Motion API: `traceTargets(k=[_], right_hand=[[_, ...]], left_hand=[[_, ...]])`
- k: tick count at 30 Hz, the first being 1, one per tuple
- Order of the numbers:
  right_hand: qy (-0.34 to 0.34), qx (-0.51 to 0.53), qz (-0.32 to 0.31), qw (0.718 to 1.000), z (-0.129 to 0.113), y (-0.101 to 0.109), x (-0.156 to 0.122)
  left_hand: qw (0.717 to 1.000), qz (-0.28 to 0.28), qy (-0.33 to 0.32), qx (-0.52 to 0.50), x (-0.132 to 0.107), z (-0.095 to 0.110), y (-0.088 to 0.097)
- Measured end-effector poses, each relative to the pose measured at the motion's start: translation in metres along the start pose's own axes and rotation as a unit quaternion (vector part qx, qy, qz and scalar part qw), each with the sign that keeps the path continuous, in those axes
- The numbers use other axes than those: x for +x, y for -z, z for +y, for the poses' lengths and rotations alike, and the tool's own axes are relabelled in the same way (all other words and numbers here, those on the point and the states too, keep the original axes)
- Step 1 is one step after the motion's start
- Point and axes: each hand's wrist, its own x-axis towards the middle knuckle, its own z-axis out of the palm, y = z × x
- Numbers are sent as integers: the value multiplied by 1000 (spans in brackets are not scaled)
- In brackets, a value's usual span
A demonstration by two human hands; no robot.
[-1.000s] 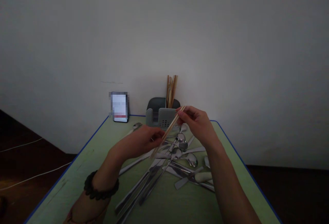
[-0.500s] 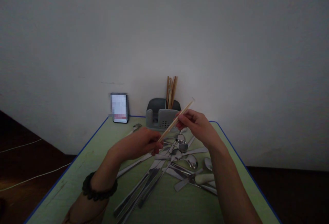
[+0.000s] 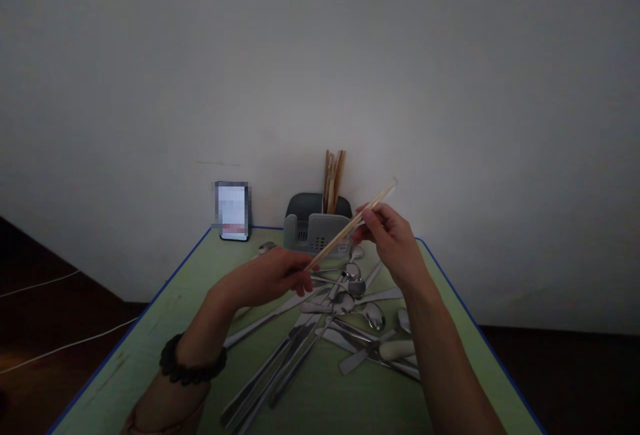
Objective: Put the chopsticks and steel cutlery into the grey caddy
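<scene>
A pale pair of wrapped chopsticks (image 3: 340, 236) slants up to the right above the table, with a bit of clear wrapper past its upper end. My left hand (image 3: 280, 272) pinches the lower end. Higher up, my right hand (image 3: 387, 235) grips the same chopsticks between thumb and fingers. Below the hands lies a loose pile of metal cutlery: several spoons (image 3: 343, 302), and long handles (image 3: 265, 372) pointing toward me. Behind the chopsticks stands a grey cutlery holder (image 3: 327, 228), with several brown chopsticks (image 3: 339, 178) upright in its right compartment.
A phone (image 3: 233, 212) with a lit screen leans upright at the table's back left. The pale green table (image 3: 150, 362) has a blue edge and meets a white wall (image 3: 320, 75). A white cable (image 3: 70, 343) runs along the dark floor at left.
My right hand has moved a little to the right and up. The chopsticks have shifted the same way and lie at a flatter slant. My left hand has barely moved.
</scene>
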Motion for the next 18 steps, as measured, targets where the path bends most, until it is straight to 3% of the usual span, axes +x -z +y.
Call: traceTargets(k=[5,7,10,14,18], right_hand=[[9,-1,-1,1000,1,1,0],[27,-6,22,999,-1,3,1],[88,-21,114,989,-8,8,2],[182,-28,246,952,-18,12,5],[215,-64,247,943,-18,13,19]], left_hand=[[1000,4,12,27,3,0,0],[998,31,18,47,7,-4,0],[986,148,26,70,14,-15,-1],[928,356,12,108,21,-33,-2],[894,419,-11,158,28,-40,-9]])
